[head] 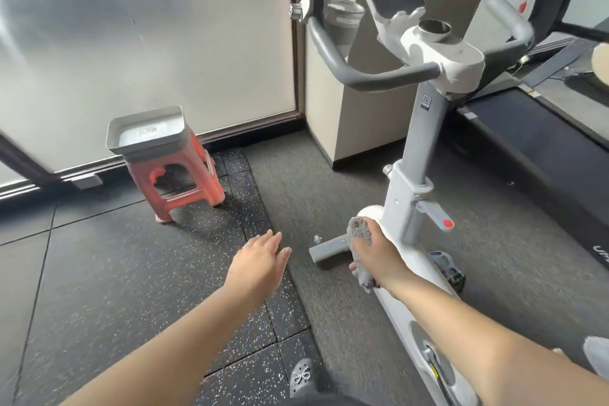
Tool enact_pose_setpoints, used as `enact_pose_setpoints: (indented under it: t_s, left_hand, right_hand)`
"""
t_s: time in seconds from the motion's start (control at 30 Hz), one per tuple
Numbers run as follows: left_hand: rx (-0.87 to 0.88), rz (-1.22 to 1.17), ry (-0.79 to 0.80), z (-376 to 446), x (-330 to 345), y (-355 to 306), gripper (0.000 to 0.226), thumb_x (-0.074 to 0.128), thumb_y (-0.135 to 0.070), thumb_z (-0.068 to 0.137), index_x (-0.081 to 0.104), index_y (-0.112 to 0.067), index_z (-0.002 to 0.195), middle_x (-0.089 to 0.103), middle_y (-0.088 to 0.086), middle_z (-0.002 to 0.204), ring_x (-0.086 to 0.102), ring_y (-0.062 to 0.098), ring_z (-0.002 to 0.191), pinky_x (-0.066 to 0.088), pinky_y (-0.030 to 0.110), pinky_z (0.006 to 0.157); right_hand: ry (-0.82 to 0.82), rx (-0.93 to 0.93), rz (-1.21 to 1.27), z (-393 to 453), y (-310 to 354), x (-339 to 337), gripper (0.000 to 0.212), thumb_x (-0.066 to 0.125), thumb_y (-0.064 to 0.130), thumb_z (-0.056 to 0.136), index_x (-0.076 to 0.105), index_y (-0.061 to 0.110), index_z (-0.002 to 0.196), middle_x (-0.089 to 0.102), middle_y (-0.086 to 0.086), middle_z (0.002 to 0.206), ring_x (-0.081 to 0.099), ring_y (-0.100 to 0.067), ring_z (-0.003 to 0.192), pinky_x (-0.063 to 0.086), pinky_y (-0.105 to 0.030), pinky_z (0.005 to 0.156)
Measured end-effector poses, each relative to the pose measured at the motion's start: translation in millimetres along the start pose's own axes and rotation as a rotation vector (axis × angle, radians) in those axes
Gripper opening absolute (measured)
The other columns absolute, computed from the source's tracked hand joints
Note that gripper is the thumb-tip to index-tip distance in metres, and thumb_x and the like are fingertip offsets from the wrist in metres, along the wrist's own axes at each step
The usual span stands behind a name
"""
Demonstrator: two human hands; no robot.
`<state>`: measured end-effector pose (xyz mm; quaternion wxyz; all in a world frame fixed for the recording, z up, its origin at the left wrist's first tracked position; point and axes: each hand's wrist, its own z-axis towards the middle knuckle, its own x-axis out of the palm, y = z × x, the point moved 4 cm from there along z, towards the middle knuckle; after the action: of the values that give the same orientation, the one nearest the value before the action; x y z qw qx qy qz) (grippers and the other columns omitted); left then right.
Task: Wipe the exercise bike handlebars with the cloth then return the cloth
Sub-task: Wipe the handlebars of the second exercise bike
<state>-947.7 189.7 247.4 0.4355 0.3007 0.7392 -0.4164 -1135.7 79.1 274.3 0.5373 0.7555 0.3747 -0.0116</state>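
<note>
Two hands low beside the exercise bike (408, 175): right hand (372, 250) clutches the grey cloth (360, 231), left hand (260, 257) spread empty, handlebars (346, 72) seemingly next, a reach upward.

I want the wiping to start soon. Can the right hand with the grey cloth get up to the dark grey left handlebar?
Probably yes: the right hand grips the grey cloth low by the frame, and nothing blocks the way up to the dark grey handlebar.

Tray (149, 128) on stool (179, 184), left of bike (425, 128). Treadmill (543, 155) right of bike. Wall (333, 92) behind bike.
</note>
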Motion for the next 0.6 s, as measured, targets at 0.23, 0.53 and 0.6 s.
enact_pose_setpoints:
  t_s: [0.23,0.53,0.6]
  left_hand:
    - [-0.009,0.307,0.09,-72.6,36.5,17.5,0.06,0.019,-0.05,0.098,0.012,-0.022,0.15,0.013,0.0,0.158,0.009,0.023,0.145,0.009,0.043,0.118]
    - [0.178,0.482,0.139,-145.1,55.2,17.6,0.063,0.021,-0.051,0.097,0.005,-0.021,0.15,0.01,0.001,0.159,0.006,0.024,0.146,0.003,0.047,0.118]
    - [0.227,0.495,0.141,-159.2,56.3,18.1,0.063,0.021,-0.051,0.097,0.005,-0.021,0.15,0.011,0.001,0.159,0.007,0.024,0.145,0.003,0.047,0.118]
  right_hand:
    - [-0.016,-0.004,-0.23,-52.5,-54.8,7.1,0.042,0.054,0.014,0.088,0.048,0.028,0.127,0.063,-0.004,0.077,0.059,-0.017,0.051,0.046,-0.023,0.053]
    - [-0.083,0.069,-0.24,-134.7,-95.2,15.1,0.046,0.045,0.016,0.095,0.043,0.03,0.139,0.06,-0.003,0.099,0.064,-0.016,0.058,0.04,-0.018,0.037]
    - [-0.141,0.068,-0.242,-158.2,-104.7,17.0,0.044,0.05,0.021,0.095,0.045,0.026,0.138,0.063,-0.003,0.098,0.061,-0.014,0.056,0.04,-0.019,0.041]
